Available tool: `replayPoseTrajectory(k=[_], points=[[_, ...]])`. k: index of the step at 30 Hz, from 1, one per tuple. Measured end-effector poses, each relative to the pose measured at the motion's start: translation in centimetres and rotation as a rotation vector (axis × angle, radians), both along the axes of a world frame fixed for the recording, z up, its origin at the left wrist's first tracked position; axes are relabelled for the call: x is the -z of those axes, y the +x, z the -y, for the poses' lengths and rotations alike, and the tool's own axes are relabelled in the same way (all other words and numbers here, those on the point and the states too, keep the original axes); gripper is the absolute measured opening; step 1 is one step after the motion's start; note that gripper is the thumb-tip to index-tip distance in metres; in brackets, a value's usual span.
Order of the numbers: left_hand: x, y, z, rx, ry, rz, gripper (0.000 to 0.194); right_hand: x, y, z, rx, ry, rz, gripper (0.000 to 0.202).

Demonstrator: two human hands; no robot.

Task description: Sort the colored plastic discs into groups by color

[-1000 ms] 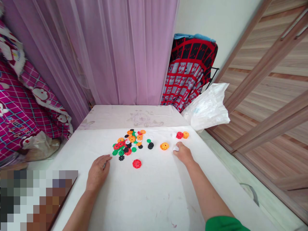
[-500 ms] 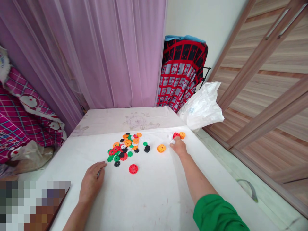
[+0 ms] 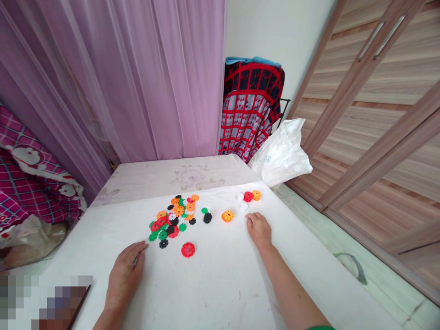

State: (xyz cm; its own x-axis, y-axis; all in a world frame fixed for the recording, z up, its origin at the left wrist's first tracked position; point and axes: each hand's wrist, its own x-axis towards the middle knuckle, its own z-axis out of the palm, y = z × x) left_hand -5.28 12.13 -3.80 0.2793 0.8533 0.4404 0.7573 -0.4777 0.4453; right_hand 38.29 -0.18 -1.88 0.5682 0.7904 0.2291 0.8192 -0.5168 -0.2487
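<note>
My left hand (image 3: 126, 272) rests palm down on the white cloth, fingers stretched forward, holding nothing I can see. Its fingertips lie just short of a pile of notched plastic discs (image 3: 173, 217) in orange, red, green, black and white. A small dark spot shows between its fingers; I cannot make out what it is. My right hand (image 3: 259, 230) is at the right, fingers loosely bent and nothing visible in them. Just beyond it are white discs (image 3: 243, 206), a red disc (image 3: 248, 196) and an orange disc (image 3: 256, 195).
Between the hands lie a red disc (image 3: 188, 250), a yellow-orange disc (image 3: 228, 216), a black disc (image 3: 207, 217) and a small green disc (image 3: 204, 210). A white plastic bag (image 3: 283, 153) hangs at the table's right far corner. Wooden cabinet doors (image 3: 371, 133) stand to the right.
My right hand has drawn back toward me from the white and red discs, leaving them on the cloth. My left hand stays beside the pile. The view has shifted slightly.
</note>
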Motion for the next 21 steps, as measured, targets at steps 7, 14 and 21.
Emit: replayPoseTrajectory(k=[7, 14, 21], points=[[0.3, -0.1, -0.1, 0.011, 0.006, -0.006, 0.035, -1.4, 0.8, -2.2, -0.013, -0.127, 0.072, 0.027], [0.1, 0.0, 0.0, 0.006, 0.027, -0.011, 0.035, -1.3, 1.0, -2.7, -0.021, -0.106, 0.073, 0.027], [0.2, -0.1, -0.1, 0.006, 0.012, -0.011, 0.035, -1.0, 1.5, -3.3, -0.018, -0.089, 0.084, 0.029]])
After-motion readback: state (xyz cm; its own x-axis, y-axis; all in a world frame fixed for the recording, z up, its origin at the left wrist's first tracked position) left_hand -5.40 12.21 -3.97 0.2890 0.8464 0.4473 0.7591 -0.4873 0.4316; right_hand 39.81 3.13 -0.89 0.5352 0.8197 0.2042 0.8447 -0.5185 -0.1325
